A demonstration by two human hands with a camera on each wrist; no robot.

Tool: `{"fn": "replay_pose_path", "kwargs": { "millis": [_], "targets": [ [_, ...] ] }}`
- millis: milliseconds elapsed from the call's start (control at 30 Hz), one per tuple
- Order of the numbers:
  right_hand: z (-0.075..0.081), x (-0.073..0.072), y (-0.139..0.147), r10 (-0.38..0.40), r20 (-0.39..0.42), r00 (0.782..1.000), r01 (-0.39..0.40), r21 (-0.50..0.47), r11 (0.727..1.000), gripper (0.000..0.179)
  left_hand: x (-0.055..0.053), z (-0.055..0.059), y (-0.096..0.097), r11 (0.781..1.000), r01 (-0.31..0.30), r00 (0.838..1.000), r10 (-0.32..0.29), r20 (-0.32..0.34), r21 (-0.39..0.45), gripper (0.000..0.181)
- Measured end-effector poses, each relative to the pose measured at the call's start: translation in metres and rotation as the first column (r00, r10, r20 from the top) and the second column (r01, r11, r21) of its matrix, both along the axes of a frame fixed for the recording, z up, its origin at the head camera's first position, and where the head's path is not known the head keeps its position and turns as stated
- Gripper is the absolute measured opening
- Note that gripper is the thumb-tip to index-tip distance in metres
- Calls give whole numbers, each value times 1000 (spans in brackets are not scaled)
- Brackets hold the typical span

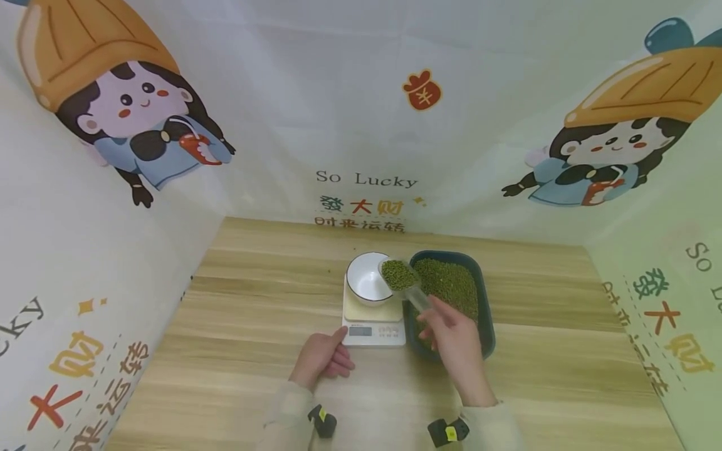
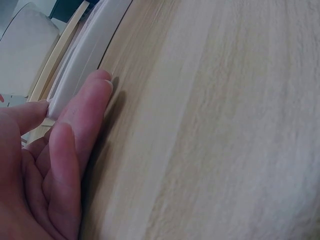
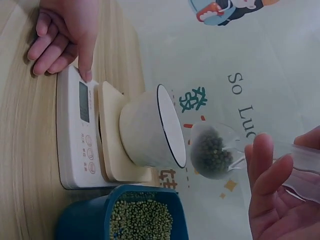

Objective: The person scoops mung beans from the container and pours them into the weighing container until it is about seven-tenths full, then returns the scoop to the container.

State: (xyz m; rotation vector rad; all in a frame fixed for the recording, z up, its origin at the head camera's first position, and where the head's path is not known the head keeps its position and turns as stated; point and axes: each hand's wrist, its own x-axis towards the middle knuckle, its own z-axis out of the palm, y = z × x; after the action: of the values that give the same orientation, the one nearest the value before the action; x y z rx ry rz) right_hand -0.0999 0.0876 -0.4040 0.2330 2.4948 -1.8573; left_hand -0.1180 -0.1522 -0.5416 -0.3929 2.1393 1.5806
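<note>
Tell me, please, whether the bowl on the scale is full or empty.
The bowl looks empty: the head view shows bare white inside, though the scoop in the right hand hides a little of it.

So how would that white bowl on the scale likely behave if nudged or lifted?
Probably stiff: the white bowl's smooth wall shows no sagging. It may slide fairly easily, since it sits on the flat platform of the scale and looks empty inside. A push near the top could tip it, as it widens upward.
</note>
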Motion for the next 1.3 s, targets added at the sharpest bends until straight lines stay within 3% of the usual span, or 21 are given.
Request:
{"fn": "replay_pose_path", "kwargs": {
  "millis": [433, 733, 1300],
  "targets": [
    [2, -5, -1, 54, -16, 998, -50, 186, 981, 39, -4, 3, -1, 1000, -12, 1000, 12, 29, -12, 62],
    [2, -9, 0, 58, -2, 998, -56, 203, 978, 40, -8, 8, 0, 1000, -15, 1000, 16, 27, -22, 60],
    [1, -6, 3, 66, 12, 998, -67, 265, 962, 39, -3, 1, 1, 1000, -6, 999, 6, 33, 6, 60]
  ]
}}
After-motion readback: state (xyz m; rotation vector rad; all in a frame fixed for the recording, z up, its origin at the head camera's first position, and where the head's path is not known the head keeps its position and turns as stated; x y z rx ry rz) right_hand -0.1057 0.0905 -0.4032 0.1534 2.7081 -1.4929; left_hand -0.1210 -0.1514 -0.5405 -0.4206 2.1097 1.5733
